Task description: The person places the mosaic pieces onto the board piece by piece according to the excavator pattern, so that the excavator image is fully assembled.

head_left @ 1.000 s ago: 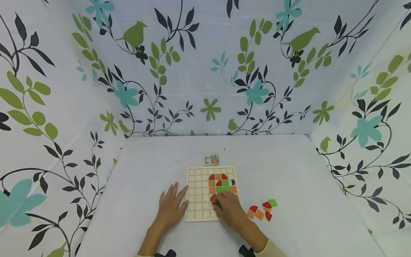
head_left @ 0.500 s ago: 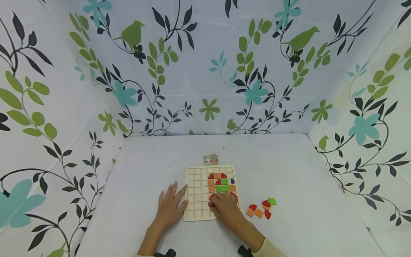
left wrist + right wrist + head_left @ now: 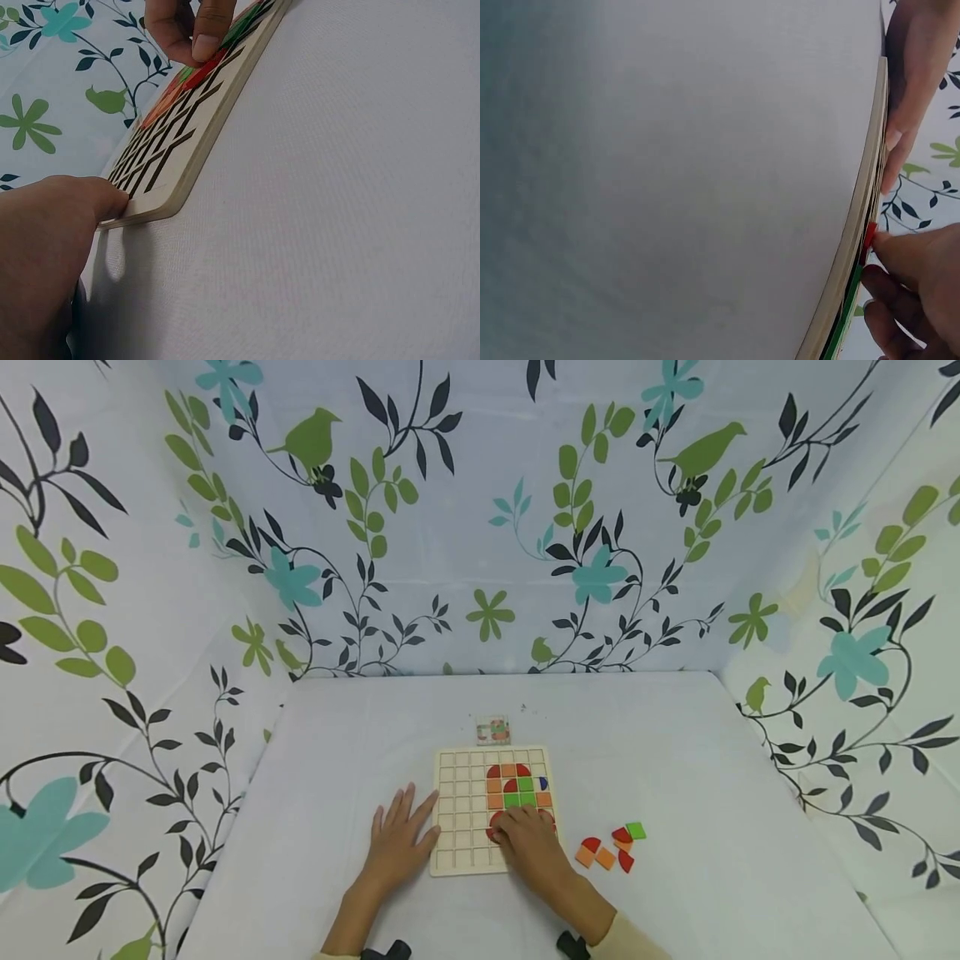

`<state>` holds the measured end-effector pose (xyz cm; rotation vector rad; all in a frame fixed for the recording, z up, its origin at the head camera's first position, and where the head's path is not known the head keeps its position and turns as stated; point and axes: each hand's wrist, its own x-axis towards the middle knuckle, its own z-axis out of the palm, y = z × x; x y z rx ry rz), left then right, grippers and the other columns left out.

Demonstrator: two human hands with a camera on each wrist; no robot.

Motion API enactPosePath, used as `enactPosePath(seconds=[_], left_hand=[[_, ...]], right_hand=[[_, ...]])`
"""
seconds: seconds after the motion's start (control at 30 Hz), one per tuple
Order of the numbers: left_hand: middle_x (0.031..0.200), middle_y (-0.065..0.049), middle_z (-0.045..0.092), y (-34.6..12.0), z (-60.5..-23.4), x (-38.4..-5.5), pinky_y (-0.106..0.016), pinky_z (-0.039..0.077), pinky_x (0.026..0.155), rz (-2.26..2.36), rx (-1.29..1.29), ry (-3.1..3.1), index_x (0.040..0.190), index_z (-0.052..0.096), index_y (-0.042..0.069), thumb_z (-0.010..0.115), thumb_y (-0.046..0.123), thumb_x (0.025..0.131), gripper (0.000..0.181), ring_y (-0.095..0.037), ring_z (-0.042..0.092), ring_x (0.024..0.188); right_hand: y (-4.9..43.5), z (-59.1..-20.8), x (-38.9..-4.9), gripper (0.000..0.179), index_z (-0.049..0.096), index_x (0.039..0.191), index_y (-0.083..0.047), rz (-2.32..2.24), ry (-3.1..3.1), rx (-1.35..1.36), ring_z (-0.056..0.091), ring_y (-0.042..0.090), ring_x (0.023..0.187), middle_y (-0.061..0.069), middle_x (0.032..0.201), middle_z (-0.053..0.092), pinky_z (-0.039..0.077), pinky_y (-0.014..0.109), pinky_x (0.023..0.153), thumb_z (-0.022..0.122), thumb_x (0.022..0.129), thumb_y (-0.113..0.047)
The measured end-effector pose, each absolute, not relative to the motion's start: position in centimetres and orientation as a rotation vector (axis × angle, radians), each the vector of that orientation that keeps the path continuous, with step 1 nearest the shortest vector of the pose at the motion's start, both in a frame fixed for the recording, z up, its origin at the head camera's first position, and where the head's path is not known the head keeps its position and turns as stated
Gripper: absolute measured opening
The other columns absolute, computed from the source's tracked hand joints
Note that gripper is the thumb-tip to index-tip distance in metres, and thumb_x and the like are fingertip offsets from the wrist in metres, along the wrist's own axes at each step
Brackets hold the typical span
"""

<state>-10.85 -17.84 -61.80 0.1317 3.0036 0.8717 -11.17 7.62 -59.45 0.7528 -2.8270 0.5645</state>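
A square wooden grid board [image 3: 462, 827] lies on the white table. Red, orange, green and blue tiles fill part of its right side. My left hand [image 3: 401, 843] lies flat with fingers spread at the board's left edge, thumb and fingertips touching it. My right hand [image 3: 536, 847] is over the board's lower right, covering some cells. Its thumb and bent fingers pinch a red quarter-circle tile [image 3: 202, 73] down at the board's surface. In the right wrist view that red tile [image 3: 868, 238] sits beside a green tile [image 3: 847, 307].
Right of the board lie several loose tiles: orange squares [image 3: 604, 858], red quarter-circles [image 3: 626, 861] and a green square [image 3: 636, 831]. A small pattern card [image 3: 492, 731] lies behind the board. Patterned cloth [image 3: 480, 527] hangs around the table.
My right hand has shifted slightly left and down the board, with the red tile now at its thumb. A red tile at the board's right edge has come into view. My left hand has stayed still.
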Motion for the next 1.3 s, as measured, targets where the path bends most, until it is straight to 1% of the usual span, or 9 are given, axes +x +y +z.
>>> enactPosePath(seconds=[0.17,0.37,0.43,0.7,0.93,1.07,1.2,1.3], left_hand=[[0.173,-0.019,0.025,-18.0,-61.8,-10.8,-0.071,0.006,0.125,0.866,0.125,3.014,0.160,0.049,0.023,0.062,0.035,0.103,0.060,-0.044,0.018,0.161],[0.174,-0.019,0.024,-18.0,-61.8,-10.9,-0.071,0.006,0.125,0.868,0.129,3.013,0.160,0.048,0.022,0.062,0.036,0.104,0.060,-0.044,0.017,0.161],[0.174,-0.018,0.022,-18.0,-61.8,-11.0,-0.070,0.004,0.126,0.864,0.123,3.004,0.161,0.047,0.023,0.061,0.037,0.104,0.060,-0.043,0.015,0.162],[0.174,-0.019,0.023,-18.0,-62.0,-10.8,-0.072,0.005,0.125,0.883,0.125,2.990,0.160,0.048,0.022,0.062,0.035,0.104,0.059,-0.044,0.016,0.161],[0.174,-0.019,0.024,-17.9,-62.0,-10.8,-0.071,0.005,0.125,0.872,0.135,3.002,0.161,0.047,0.024,0.062,0.036,0.104,0.060,-0.043,0.016,0.162],[0.173,-0.019,0.025,-17.8,-62.1,-10.8,-0.072,0.007,0.125,0.883,0.141,3.015,0.159,0.049,0.023,0.063,0.035,0.103,0.060,-0.044,0.018,0.161],[0.174,-0.018,0.024,-17.8,-62.1,-10.9,-0.071,0.006,0.125,0.874,0.134,3.007,0.160,0.048,0.024,0.062,0.036,0.103,0.060,-0.043,0.017,0.161],[0.174,-0.018,0.023,-17.9,-62.1,-10.8,-0.070,0.005,0.126,0.869,0.123,2.991,0.160,0.048,0.024,0.062,0.037,0.104,0.060,-0.042,0.015,0.162]], right_hand=[[7.3,-59.3,-11.1,0.014,0.072,0.102,-0.021,0.533,-2.851,0.732,0.056,0.016,0.096,-0.008,0.099,0.067,0.041,0.039,0.081,0.080,0.096,-0.031],[6.9,-59.3,-11.3,0.009,0.070,0.099,-0.023,0.593,-2.850,0.749,0.055,0.015,0.094,-0.008,0.100,0.066,0.035,0.032,0.076,0.079,0.097,-0.022],[7.0,-59.3,-11.4,0.009,0.070,0.098,-0.023,0.612,-2.850,0.755,0.053,0.014,0.093,-0.008,0.100,0.065,0.033,0.032,0.075,0.078,0.098,-0.021],[7.6,-59.1,-11.3,0.007,0.072,0.097,-0.022,0.619,-2.872,0.746,0.056,0.015,0.096,-0.008,0.098,0.066,0.037,0.038,0.080,0.079,0.097,-0.020],[7.8,-58.6,-11.2,0.008,0.074,0.098,-0.021,0.642,-2.916,0.727,0.059,0.017,0.101,-0.007,0.101,0.068,0.039,0.040,0.082,0.081,0.095,-0.019],[7.9,-58.5,-11.1,0.008,0.076,0.099,-0.019,0.635,-2.911,0.708,0.060,0.017,0.103,-0.006,0.103,0.067,0.040,0.040,0.082,0.081,0.094,-0.016],[9.3,-58.0,-10.6,0.011,0.077,0.100,-0.018,0.686,-2.931,0.588,0.060,0.018,0.104,-0.003,0.106,0.065,0.039,0.037,0.080,0.082,0.091,-0.015],[12.3,-57.8,-10.3,0.013,0.077,0.104,-0.016,0.772,-2.974,0.400,0.057,0.020,0.103,0.000,0.111,0.065,0.038,0.038,0.080,0.081,0.092,-0.017]])
